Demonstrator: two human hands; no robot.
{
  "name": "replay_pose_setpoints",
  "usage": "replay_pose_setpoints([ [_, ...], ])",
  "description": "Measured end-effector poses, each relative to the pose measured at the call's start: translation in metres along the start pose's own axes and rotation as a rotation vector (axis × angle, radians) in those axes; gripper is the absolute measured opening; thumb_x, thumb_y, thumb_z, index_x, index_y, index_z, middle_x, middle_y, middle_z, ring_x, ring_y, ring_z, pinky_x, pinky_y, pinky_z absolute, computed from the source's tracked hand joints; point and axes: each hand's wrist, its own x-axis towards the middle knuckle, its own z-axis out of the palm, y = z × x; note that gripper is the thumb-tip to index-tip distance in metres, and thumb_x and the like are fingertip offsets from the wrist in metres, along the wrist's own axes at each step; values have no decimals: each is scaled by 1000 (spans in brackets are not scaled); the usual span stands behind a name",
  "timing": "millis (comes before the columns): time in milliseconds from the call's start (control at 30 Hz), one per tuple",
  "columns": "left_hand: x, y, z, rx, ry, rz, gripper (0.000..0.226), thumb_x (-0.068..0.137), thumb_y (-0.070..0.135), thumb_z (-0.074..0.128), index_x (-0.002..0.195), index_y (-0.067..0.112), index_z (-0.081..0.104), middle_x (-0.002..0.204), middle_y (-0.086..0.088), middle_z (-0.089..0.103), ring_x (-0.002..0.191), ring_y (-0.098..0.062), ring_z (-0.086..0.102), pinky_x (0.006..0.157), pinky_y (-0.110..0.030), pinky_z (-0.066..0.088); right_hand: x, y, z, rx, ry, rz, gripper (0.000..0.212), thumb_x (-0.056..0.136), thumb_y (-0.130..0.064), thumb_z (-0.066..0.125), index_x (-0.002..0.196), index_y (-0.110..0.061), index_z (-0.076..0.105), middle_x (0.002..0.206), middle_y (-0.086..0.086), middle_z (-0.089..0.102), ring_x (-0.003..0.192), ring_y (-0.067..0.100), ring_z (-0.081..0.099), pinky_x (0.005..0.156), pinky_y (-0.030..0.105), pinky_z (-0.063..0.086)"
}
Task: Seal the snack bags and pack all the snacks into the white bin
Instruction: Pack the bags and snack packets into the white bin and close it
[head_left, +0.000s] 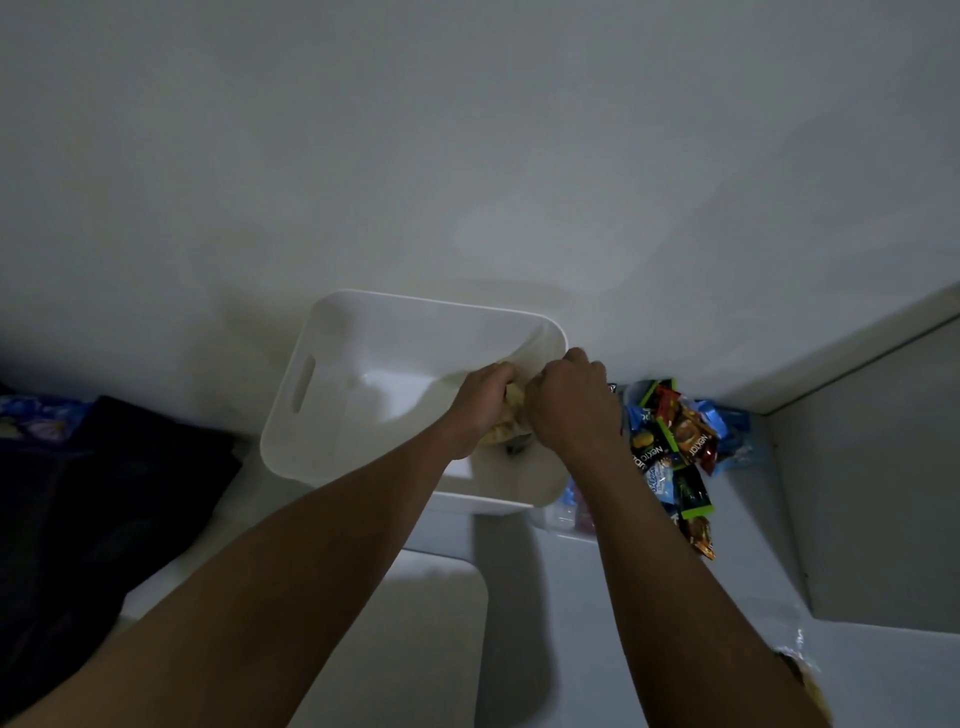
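Left hand (485, 397) and right hand (569, 402) clutch a half-hidden yellowish snack bag (506, 428) over the white bin (332, 364); snack packets (675, 447) lie right of the bin, dark cloth (104, 493) left.

The white bin (332, 364) stands up close to the wall (467, 156). Over its right side the left hand (483, 400) & right hand (569, 405) sit side by side, and both grip a small yellow snack bag (500, 431) btw. them w/ curled fingers. Just right of the bin lies a heap of bright snack packs (675, 441) in green, red & blue, and a dark cloth (104, 493) lies far off on the left.
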Motion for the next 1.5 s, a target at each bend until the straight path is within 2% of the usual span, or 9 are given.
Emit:
replay_pose_setpoints([
  [167,3,-3,-3,-13,-16,-31,22,94,35,50,98,17,60,92,-7,51,85,-20,47,70,-35,41,-2,12,6,-8,7,7,27,96,-20,43,107,-7,63,126,13,40,113,35,40,91,51,45],
  [367,-5,7,-6,132,83,30,25,93,33,51,99,14,66,88,-1,58,79,-17,52,73,-32,42,-7,12,2,141,9,38,34,99,-24,43,128,-12,57,131,13,42,119,36,45,97,51,44],
  [500,-33,23,-5,217,103,84,29,91,31,55,105,10,69,109,-15,68,99,-32,64,84,-36,48,-27,17,-4,188,4,43,41,101,-27,42,139,-12,48,138,17,42,123,40,47,97,47,43],
  [733,-108,32,9,336,147,250,35,89,30,62,120,14,67,121,-3,67,112,-23,60,100,-39,48,-95,37,-18,273,70,78,35,97,-22,45,128,-8,54,127,19,51,114,40,54,92,46,49],
  [967,-172,2,59,331,102,386,13,91,20,61,95,13,71,89,-2,68,86,-17,61,78,-30,48,-178,105,4,375,66,224,51,83,-36,35,112,-2,61,108,18,62,96,36,62,77,38,50],
  [1067,-186,-23,87,412,15,382,11,89,23,61,80,19,67,79,-2,67,78,-19,62,76,-38,52,-213,148,22,398,1,346,54,84,-37,34,125,-12,58,120,20,60,105,38,61,88,44,53],
  [1233,-196,-69,137,553,-96,274,19,88,26,63,95,10,71,95,-7,71,91,-23,64,83,-38,53,-266,208,37,394,-36,459,41,101,-20,47,139,-3,47,138,22,50,125,35,52,101,35,41],
  [1400,-201,-118,197,706,-162,123,35,84,32,68,115,13,67,114,-6,67,107,-22,62,94,-32,50,-291,285,63,435,-50,523,25,94,-21,54,111,-4,64,114,18,66,106,35,63,85,32,45],
  [1500,-198,-139,236,816,-177,46,48,83,36,68,125,13,62,126,-8,64,114,-22,59,91,-25,44,-291,329,75,439,-145,562,38,88,-37,48,103,-6,63,104,17,65,96,36,64,77,32,49],
])
